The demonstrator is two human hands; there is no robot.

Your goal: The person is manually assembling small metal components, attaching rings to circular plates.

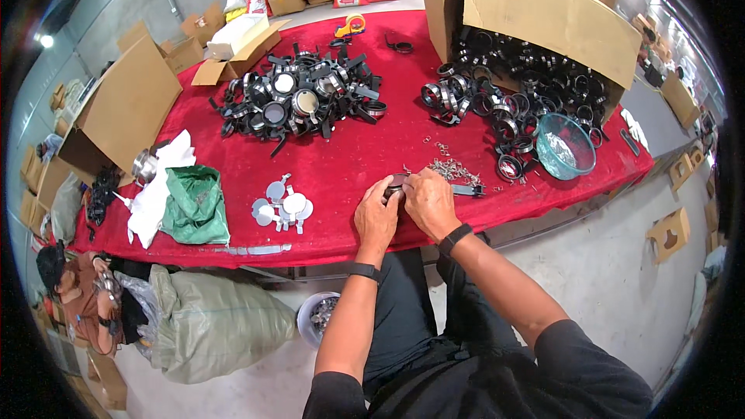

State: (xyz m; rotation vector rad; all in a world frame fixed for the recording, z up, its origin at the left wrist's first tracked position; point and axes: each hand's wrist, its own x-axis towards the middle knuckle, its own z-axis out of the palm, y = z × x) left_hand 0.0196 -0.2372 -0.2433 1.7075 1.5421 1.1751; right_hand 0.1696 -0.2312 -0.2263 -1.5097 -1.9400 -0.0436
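My left hand (pixel 378 216) is closed around a dark round ring-shaped part (pixel 394 186) near the table's front edge. My right hand (pixel 431 202) bends over its right side, thumb and fingers pinched together; whatever lies between those fingertips is hidden. Just beyond the right hand lies a scatter of small silver metal clips (pixel 452 172). A flat grey and black strip-like piece (pixel 469 190) sits beside the right wrist. To the left, several flat grey discs with tabs (pixel 282 206) lie loosely together on the red cloth (pixel 334 167).
A heap of black and silver ring parts (pixel 299 97) covers the back left. More spill from a tipped cardboard box (pixel 543 15) at right, beside a clear bowl (pixel 565 147). Green bag (pixel 194 206) lies left. Below stand a bucket (pixel 308 326) and sack (pixel 221 322); another person (pixel 81 295) sits left.
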